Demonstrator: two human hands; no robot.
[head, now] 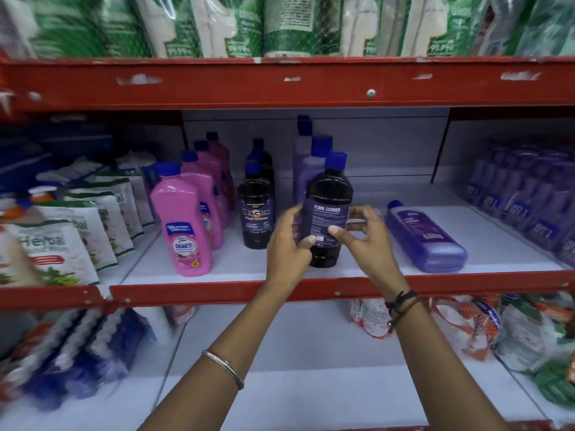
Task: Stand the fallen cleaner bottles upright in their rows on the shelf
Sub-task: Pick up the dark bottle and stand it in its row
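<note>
left hand (287, 241) | thumb and fingers wrapped on upright black bottle (326, 213) | right hand (362, 231) | thumb on label, fingers loosely spread

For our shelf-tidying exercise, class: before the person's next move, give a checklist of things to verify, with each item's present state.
1. Black round floor-cleaner bottle with blue cap upright: ok.
2. Left hand and right hand both on it: ok.
3. Its base resting flat on the white shelf board: cannot tell.
4. Front label facing outward: not ok, back label shows.
5. Standing in the black bottle row: not ok, it stands right of that row.
6. Purple flat bottle upright: not ok, lying down.
</note>
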